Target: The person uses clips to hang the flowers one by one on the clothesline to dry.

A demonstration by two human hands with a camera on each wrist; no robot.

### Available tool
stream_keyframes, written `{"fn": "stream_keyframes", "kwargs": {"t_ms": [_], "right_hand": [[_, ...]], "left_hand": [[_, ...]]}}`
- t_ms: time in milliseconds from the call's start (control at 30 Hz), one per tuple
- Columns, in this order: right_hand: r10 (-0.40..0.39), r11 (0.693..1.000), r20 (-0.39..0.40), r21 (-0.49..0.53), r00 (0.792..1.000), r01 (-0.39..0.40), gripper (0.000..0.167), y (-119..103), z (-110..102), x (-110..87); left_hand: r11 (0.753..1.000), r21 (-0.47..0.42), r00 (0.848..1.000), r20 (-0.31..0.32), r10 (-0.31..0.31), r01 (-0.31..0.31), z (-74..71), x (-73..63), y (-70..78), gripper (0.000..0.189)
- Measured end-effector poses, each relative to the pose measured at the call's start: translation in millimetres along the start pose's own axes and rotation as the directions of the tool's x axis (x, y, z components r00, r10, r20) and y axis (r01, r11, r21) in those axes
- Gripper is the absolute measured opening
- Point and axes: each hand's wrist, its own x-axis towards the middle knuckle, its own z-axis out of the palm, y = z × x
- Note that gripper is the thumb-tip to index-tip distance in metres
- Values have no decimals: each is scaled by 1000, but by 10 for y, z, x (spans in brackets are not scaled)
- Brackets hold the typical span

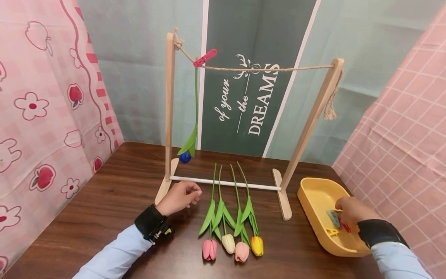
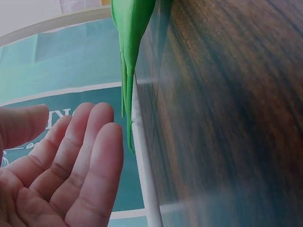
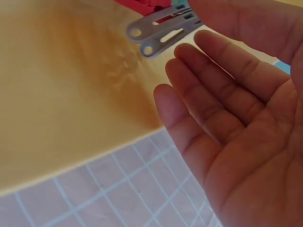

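My right hand (image 1: 355,209) reaches into the yellow tray (image 1: 313,224). In the right wrist view its fingers lie nearly straight, with thumb and fingertips right at a grey clothespin (image 3: 165,30). A red clothespin (image 1: 345,226) and a yellow clothespin (image 1: 332,232) lie close by in the tray. Over the table, my left hand (image 1: 181,197) hovers with loosely bent fingers and nothing in them, left of the tulips: a dark pink tulip (image 1: 209,250), a white tulip (image 1: 228,243), a light pink tulip (image 1: 242,252) and a yellow tulip (image 1: 257,246).
A wooden frame (image 1: 169,108) stands behind, with a rope (image 1: 299,69) strung across its top. From the rope's left end a blue tulip (image 1: 185,157) hangs head down, clipped by a pink-red clothespin (image 1: 205,58). A white rod (image 1: 258,186) joins the frame's feet, under the tulip stems.
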Motion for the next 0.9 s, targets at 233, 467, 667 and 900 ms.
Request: {"fn": "stream_keyframes", "kwargs": {"t_ms": [233,467,667,900], "right_hand": [[55,992,23,114,998,-57,24,13,103,-49],[30,998,1,52,1000,-30,24,50,127,6],[5,1000,-24,13,1000,-5,25,68,166,27],[-13,999,-57,-36,998,11,22,105,177,50]], "left_hand": [[1000,-6,1000,-5,-2,2,8,3,-10,16],[1000,-13,1000,-3,-5,5,11,4,-6,16],[1000,-9,1000,-6,-3,3,0,-2,-3,16],[1000,-15,1000,-7,0,0,-12,0,-10,16]]}}
